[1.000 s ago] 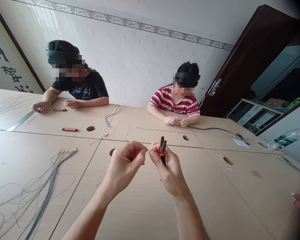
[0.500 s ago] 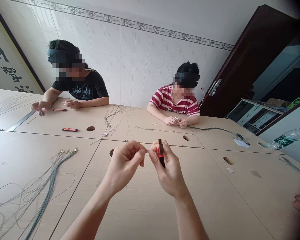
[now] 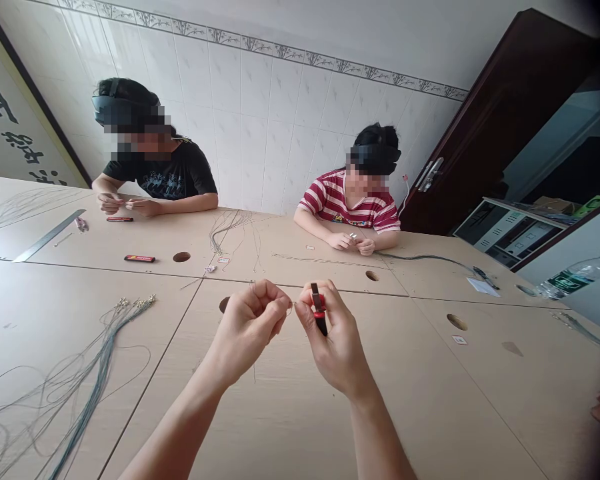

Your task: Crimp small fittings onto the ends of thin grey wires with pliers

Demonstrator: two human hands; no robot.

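Note:
My left hand pinches a thin wire between thumb and fingers, and the wire's loose end hangs down below the hand. My right hand grips small pliers with red and black handles, jaws pointing up. Both hands meet fingertip to fingertip above the pale wooden table. A small metal piece at the wire's end sits between the two hands, too small to make out.
A bundle of grey-green wires with metal ends lies at left. Two people sit across the table: one in black, one in red stripes. A red-black tool, a steel ruler, table holes and a water bottle are around.
The pliers tilted and sank lower in my right hand, showing less of the jaws. My hands closed in slightly. The person in black drew a hand back from the ruler.

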